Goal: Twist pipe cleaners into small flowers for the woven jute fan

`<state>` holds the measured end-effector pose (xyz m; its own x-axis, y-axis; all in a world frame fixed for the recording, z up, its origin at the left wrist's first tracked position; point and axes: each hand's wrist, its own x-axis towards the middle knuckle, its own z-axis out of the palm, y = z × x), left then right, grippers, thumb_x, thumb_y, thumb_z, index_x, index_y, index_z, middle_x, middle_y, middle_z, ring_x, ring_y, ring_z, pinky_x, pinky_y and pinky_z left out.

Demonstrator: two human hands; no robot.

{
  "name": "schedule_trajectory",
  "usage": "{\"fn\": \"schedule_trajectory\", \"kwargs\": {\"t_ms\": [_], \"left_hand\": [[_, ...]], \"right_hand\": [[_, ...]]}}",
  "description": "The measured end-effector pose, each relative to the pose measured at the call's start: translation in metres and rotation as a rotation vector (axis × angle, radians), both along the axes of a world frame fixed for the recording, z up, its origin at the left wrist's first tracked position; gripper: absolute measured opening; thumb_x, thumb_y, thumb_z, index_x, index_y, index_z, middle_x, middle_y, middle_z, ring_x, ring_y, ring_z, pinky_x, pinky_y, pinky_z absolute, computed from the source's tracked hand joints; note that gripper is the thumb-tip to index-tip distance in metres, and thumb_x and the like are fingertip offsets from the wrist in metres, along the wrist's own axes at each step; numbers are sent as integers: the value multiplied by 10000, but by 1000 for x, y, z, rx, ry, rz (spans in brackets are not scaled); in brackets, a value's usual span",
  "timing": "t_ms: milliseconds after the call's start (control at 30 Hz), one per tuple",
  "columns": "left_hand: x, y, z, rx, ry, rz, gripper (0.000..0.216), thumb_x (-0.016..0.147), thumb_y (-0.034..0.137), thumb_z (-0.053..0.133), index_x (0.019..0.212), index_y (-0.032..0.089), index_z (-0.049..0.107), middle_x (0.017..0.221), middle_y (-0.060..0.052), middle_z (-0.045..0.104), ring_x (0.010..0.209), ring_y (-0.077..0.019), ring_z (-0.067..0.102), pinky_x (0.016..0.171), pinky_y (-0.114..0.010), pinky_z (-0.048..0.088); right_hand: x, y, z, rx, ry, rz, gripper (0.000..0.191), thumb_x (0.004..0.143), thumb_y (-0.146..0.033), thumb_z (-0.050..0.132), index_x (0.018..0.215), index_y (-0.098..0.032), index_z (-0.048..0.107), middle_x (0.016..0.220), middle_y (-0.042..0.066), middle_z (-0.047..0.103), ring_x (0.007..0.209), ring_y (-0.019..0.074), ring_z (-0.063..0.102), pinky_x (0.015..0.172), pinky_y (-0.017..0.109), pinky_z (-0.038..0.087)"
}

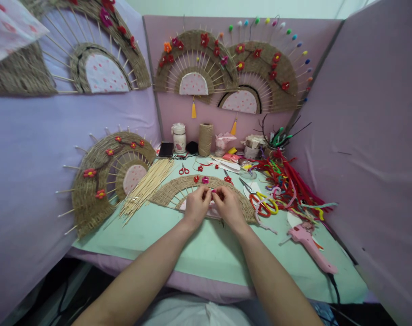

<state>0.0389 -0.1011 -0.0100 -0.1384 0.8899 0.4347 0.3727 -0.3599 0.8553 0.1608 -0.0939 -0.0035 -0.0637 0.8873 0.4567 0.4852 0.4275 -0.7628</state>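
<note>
My left hand point(198, 202) and my right hand point(227, 203) meet above a twine-wrapped fan point(172, 188) lying on the table. Their fingertips pinch a small magenta piece point(213, 191), mostly hidden by the fingers; it could be a bit of pipe cleaner. On the fan's upper band sit a red flower point(196, 179) and a magenta flower point(205, 180), with another red flower point(228, 179) further right. Both hands cover part of the fan's ribs and its pale, pink-spotted centre.
Thin wooden sticks point(148, 188) lie left of the fan. To the right are scissors point(263, 203), a heap of pipe cleaners point(287, 176) and a pink glue gun point(311, 249) with its cord. A twine spool point(206, 139) and a white jar point(179, 138) stand behind. Finished fans point(107, 181) lean around.
</note>
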Motion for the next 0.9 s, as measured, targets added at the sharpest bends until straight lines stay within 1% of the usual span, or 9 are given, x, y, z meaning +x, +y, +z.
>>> {"fn": "schedule_trajectory", "kwargs": {"t_ms": [100,200,267,333,433,533,600,733,900], "left_hand": [[2,-1,0,-14,-64,-17,138,796,296,548,748,199,635,602,0,601,557,-128,527,587,-220,371],[3,0,2,-109,-197,-90,213,838,342,481,855,192,632,603,-7,622,538,-141,571,565,-231,414],[3,0,2,-151,-268,-133,219,827,349,499,885,185,632,629,-13,639,551,-149,596,554,-235,437],[4,1,2,-150,-289,-165,185,786,323,560,876,181,638,670,-21,656,592,-154,616,572,-237,456],[5,4,-1,-131,-300,-169,144,739,271,610,844,178,643,703,-28,668,619,-152,626,598,-240,476],[4,7,-4,-173,-355,-152,117,726,255,614,809,172,621,673,-25,661,591,-154,633,576,-248,492],[2,9,-4,-217,-408,-142,128,720,253,619,814,168,603,642,-19,656,577,-161,640,555,-254,498],[2,9,-3,-253,-450,-130,144,696,247,646,801,163,594,607,-8,649,559,-156,639,529,-241,493],[4,9,-1,-266,-453,-144,142,690,248,655,782,158,595,618,-17,660,568,-153,639,572,-250,501]], "right_hand": [[1,0,1,-4,36,-19,170,782,-312,500,738,-182,601,712,34,614,643,161,523,627,276,396],[3,0,3,-36,100,-39,194,783,-337,504,751,-178,611,715,38,629,640,163,535,627,279,408],[4,0,3,-43,115,-46,201,780,-344,507,751,-178,616,727,42,637,647,166,542,630,280,415],[5,0,3,-45,116,-44,198,776,-339,510,753,-177,620,740,46,644,659,170,551,634,281,419],[5,1,2,-62,107,-21,192,778,-326,507,770,-177,628,751,48,655,684,179,569,649,285,425],[5,3,1,-94,138,22,228,803,-329,472,815,-181,645,803,52,676,734,187,592,678,287,432],[6,3,2,-113,174,18,260,816,-341,450,837,-183,655,826,53,683,754,189,599,691,289,433],[5,2,3,-115,168,-9,249,791,-364,485,785,-179,652,744,36,670,687,176,583,651,277,427],[5,3,1,-106,103,-20,215,750,-349,521,664,-175,612,607,17,616,553,151,520,544,255,382]]}}
